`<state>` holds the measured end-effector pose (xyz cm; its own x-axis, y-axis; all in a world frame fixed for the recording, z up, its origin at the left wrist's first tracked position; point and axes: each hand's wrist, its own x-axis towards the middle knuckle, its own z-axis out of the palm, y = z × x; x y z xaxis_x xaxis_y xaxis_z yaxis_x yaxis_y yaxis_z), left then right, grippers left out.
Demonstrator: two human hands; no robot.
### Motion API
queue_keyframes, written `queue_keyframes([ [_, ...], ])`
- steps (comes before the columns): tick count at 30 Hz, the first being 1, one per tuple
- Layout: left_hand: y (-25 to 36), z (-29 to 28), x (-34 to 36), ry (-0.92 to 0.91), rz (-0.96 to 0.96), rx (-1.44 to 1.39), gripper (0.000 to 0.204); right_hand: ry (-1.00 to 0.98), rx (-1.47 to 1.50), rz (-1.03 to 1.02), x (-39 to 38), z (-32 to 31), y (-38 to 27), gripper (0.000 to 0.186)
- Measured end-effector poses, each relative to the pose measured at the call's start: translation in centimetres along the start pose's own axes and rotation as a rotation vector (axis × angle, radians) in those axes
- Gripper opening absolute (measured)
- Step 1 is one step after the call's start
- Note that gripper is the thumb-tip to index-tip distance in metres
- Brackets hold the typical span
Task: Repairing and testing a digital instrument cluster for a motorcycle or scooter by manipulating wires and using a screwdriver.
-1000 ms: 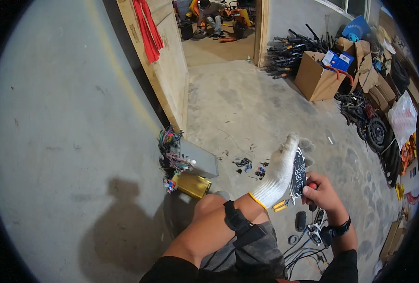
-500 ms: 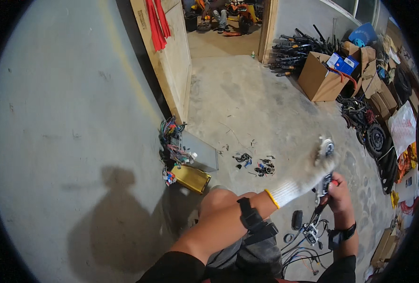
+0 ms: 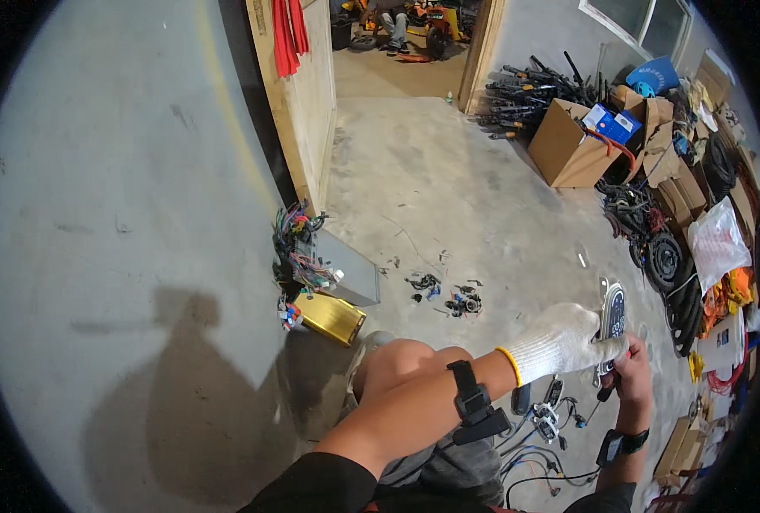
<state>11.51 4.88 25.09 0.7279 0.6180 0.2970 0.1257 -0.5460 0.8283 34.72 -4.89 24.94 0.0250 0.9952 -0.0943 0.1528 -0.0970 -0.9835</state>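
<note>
My left hand (image 3: 572, 338), in a white knit glove with a yellow cuff, grips a long oval display panel (image 3: 614, 309) with a dark face and a silver rim. It is held upright above the floor. Close below it, my bare right hand (image 3: 634, 369) is closed round what looks like a screwdriver (image 3: 605, 393), its thin shaft pointing down; the fingers hide most of its handle. Under the hands, on the floor, lie a silver part with wires (image 3: 547, 419), a dark oblong piece (image 3: 522, 398) and several loose cables (image 3: 529, 457).
Left of my knees stand a grey metal case (image 3: 350, 267) topped with wire bundles and a gold case (image 3: 333, 318). Small scrap parts (image 3: 463, 301) lie ahead. Cardboard boxes (image 3: 572, 145), black tubes and tyres crowd the right wall. A seated person (image 3: 394, 26) shows through the doorway.
The view has shifted slightly. My left hand, blurred before over the panel's middle, now holds it from the left side. The panel's face shows more fully, and the screwdriver shaft has come into sight.
</note>
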Motion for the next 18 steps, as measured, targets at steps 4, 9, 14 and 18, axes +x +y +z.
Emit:
queue_keyframes([
  [4,0.6,-0.5,-0.2,-0.014,-0.008,0.005,0.064,0.022,-0.038,0.008,-0.5,0.6,-0.6,0.045],
  [9,0.3,0.0,-0.2,-0.006,-0.055,-0.045,0.058,0.007,-0.042,-0.012,-0.2,1.2,-0.7,0.046],
  [14,-0.2,0.1,-0.1,0.066,-0.029,-0.091,0.057,0.02,-0.036,-0.005,0.1,1.3,-0.4,0.046],
  [18,0.1,-0.3,0.0,0.07,-0.02,-0.147,0.054,0.014,-0.05,-0.013,0.4,1.3,-0.7,0.044],
])
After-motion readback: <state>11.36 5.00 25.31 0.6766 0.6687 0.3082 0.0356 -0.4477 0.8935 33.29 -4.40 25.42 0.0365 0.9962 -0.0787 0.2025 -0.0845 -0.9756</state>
